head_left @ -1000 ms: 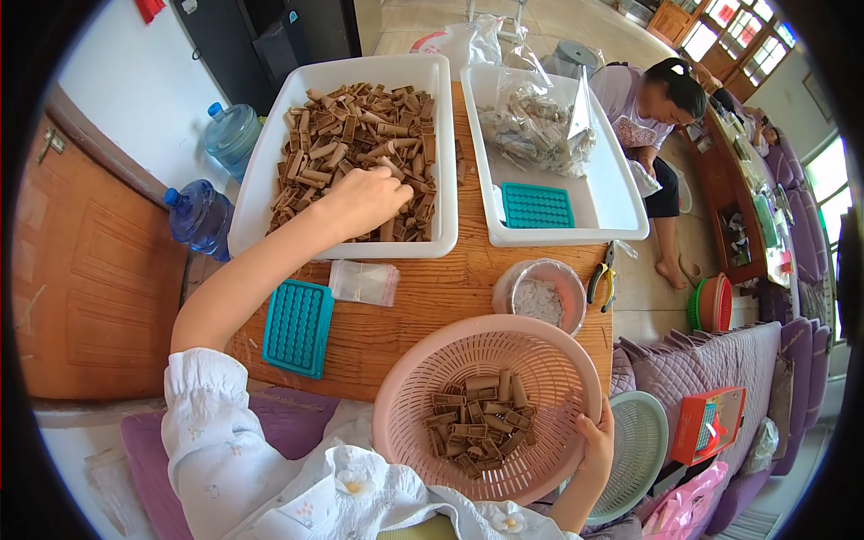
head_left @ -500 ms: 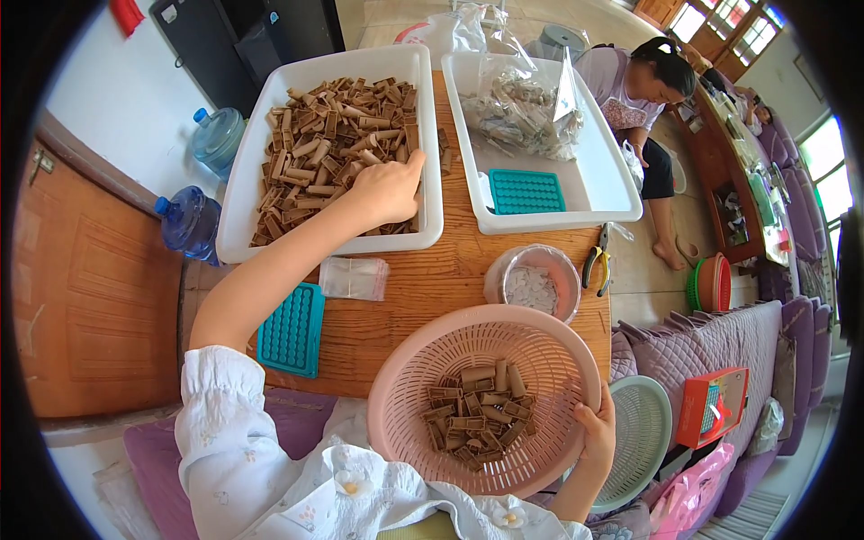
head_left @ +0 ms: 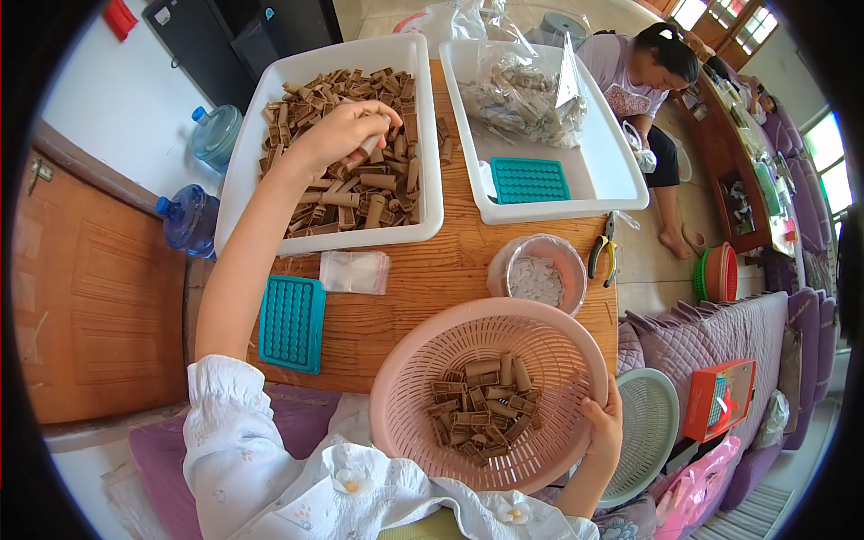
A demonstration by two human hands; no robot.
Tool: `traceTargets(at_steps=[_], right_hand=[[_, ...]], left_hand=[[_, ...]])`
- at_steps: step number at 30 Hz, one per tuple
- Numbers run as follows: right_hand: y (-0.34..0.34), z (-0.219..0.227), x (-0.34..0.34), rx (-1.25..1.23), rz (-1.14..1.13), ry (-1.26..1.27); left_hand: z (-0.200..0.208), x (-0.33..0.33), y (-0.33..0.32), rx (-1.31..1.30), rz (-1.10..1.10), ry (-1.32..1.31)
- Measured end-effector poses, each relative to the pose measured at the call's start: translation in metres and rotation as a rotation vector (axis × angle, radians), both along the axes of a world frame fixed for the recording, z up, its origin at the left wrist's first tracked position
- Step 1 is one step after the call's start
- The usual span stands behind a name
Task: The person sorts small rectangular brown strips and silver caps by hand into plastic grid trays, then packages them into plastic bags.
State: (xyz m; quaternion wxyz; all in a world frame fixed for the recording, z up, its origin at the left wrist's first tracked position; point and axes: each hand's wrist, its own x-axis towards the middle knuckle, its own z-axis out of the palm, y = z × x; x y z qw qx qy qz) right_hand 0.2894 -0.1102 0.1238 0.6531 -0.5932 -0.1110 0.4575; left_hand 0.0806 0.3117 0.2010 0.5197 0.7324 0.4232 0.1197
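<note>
My left hand (head_left: pixel 335 142) is over the large white bin (head_left: pixel 433 184), its fingers closed round a brown curved piece (head_left: pixel 369 147). Beneath it lies a heap of similar brown, hollow, half-round pieces (head_left: pixel 378 182). At the lower right, my right hand (head_left: pixel 605 425) grips the rim of a pink slotted basket (head_left: pixel 423 353), thumb inside. That basket tilts in front of me, and a smaller pile of the same brown pieces (head_left: pixel 486 405) rests in its bottom.
On the wooden table (head_left: pixel 405 283) lie a teal tray (head_left: pixel 292 324), clear plastic bags (head_left: pixel 355 272), pliers (head_left: pixel 603 250) and a tub of pale pieces (head_left: pixel 537 279). A second white bin (head_left: pixel 607 193) holds a bagged bundle (head_left: pixel 522 108) and a teal tray (head_left: pixel 529 182). Another person (head_left: pixel 621 76) sits beyond.
My left hand has moved up and left from the bin's right side and now holds a brown piece raised above the heap. The right hand keeps its grip on the basket.
</note>
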Motion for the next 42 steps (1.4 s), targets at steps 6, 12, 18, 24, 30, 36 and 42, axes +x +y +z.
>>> traceTargets(at_steps=[6, 12, 18, 24, 30, 36, 42], right_hand=[[-0.007, -0.004, 0.003, -0.010, -0.023, 0.007], [0.003, 0.002, 0.000, -0.008, -0.003, 0.002], [-0.005, -0.001, 0.000, -0.007, -0.005, -0.008], [0.001, 0.001, -0.001, 0.005, -0.015, -0.010], [0.000, 0.000, 0.000, -0.006, -0.021, -0.007], [0.000, 0.000, 0.000, -0.015, -0.016, -0.030], [0.001, 0.001, -0.003, -0.008, -0.039, -0.027]], left_hand=[[0.022, 0.018, -0.120, -0.153, -0.425, -0.198], [-0.008, 0.012, -0.217, 0.433, -0.932, -0.377], [-0.036, 0.044, -0.074, 1.217, -0.359, -0.043], [-0.051, -0.004, 0.009, 0.887, -0.187, 0.589], [-0.032, -0.021, 0.009, 0.817, -0.044, 0.837], [-0.057, -0.002, 0.042, 0.997, -0.146, 0.437], [-0.052, 0.001, 0.060, 0.785, -0.179, 0.568]])
